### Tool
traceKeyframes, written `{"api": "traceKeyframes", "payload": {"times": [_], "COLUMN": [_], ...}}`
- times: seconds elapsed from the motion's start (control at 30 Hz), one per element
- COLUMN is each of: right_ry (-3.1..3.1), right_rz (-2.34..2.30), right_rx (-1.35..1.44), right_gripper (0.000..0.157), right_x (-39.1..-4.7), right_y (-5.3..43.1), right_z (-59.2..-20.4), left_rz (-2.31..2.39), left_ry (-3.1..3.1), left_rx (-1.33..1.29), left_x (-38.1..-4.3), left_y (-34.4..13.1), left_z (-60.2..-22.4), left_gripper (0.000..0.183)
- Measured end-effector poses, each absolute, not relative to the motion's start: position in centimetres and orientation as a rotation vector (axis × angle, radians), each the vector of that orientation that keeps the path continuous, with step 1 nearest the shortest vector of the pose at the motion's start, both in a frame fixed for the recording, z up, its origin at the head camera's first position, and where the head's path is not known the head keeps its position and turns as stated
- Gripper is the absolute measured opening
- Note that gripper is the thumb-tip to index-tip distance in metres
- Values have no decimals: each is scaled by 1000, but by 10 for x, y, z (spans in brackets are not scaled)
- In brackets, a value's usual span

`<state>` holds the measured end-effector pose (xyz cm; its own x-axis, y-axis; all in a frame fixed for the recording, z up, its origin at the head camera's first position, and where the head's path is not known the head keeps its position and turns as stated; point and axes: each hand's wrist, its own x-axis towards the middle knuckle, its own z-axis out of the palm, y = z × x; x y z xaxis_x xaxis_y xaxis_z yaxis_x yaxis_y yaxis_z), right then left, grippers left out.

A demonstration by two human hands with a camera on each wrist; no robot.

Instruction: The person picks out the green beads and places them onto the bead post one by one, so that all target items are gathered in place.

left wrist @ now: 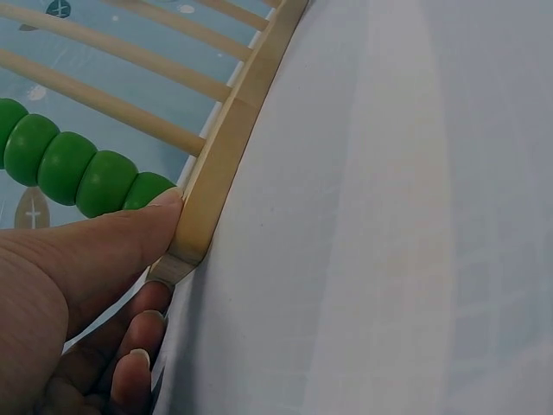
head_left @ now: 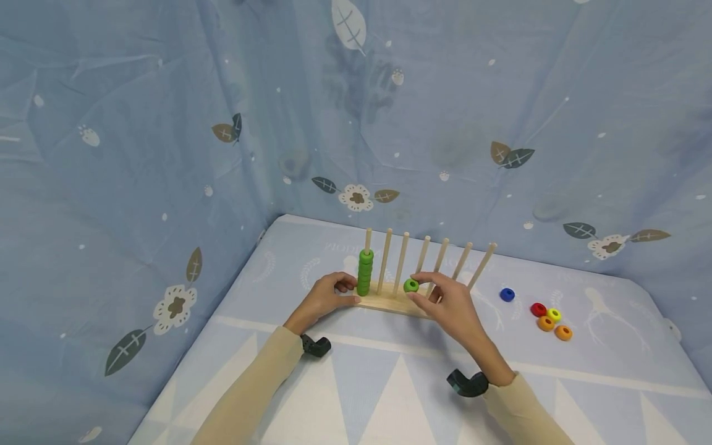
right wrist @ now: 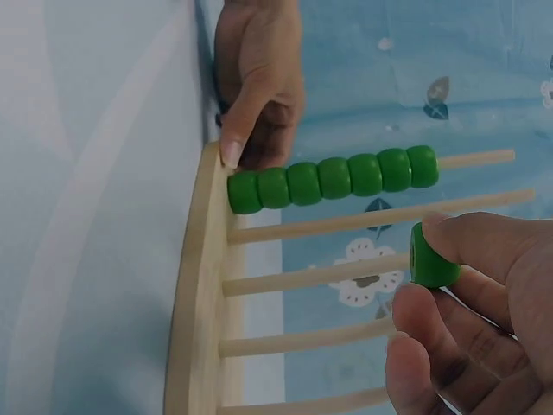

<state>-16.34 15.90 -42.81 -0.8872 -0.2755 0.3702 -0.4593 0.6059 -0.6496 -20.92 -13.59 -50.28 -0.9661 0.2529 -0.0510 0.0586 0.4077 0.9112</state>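
Note:
A wooden peg rack [head_left: 389, 303] with a row of upright pegs stands on the table. Several green beads [head_left: 364, 273] are stacked on its leftmost peg, whose top sticks out bare. My left hand [head_left: 325, 296] grips the rack's left end, thumb on the base beside the lowest bead and fingers curled at the end face, as the left wrist view shows. Between thumb and fingers my right hand [head_left: 453, 306] pinches one loose green bead [right wrist: 429, 259], its hole visible. The bead is in front of the middle pegs, clear of the base in the right wrist view.
Right of the rack lie loose beads: a blue bead [head_left: 507, 295], a red bead [head_left: 538, 309], a yellow bead [head_left: 554, 315] and two orange beads, one orange bead [head_left: 563, 333] nearest me. A patterned cloth wall [head_left: 445, 123] rises behind the table.

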Motion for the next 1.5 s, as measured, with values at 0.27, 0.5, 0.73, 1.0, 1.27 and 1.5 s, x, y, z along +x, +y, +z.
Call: {"api": "traceKeyframes", "payload": {"times": [0.27, 0.5, 0.73, 1.0, 1.27, 1.5], "right_ry": [-2581, -2559, -2522, -2493, -2451, -2409], "right_rz": [1118, 1107, 1129, 1134, 1139, 1139], "right_rx": [623, 650, 689, 738, 769, 813], "right_gripper": [33, 33, 34, 34, 35, 34], "right_x": [-168, -172, -173, -175, -176, -180], "right_y": [150, 144, 136, 126, 115, 103], "right_z": [-417, -410, -402, -391, -380, -369], "left_rz": [1592, 1587, 1580, 1580, 1557, 1562], "left_ry": [2482, 2479, 2491, 2490, 2504, 2504], "left_rx": [278, 284, 284, 276, 281, 266], "left_x": [-211, -211, -212, -210, -211, -210], "left_y": [-135, -135, -135, -135, -135, -135], "left_z": [-502, -502, -502, -501, -503, -503], "left_gripper": [38, 39, 39, 39, 38, 38]}}
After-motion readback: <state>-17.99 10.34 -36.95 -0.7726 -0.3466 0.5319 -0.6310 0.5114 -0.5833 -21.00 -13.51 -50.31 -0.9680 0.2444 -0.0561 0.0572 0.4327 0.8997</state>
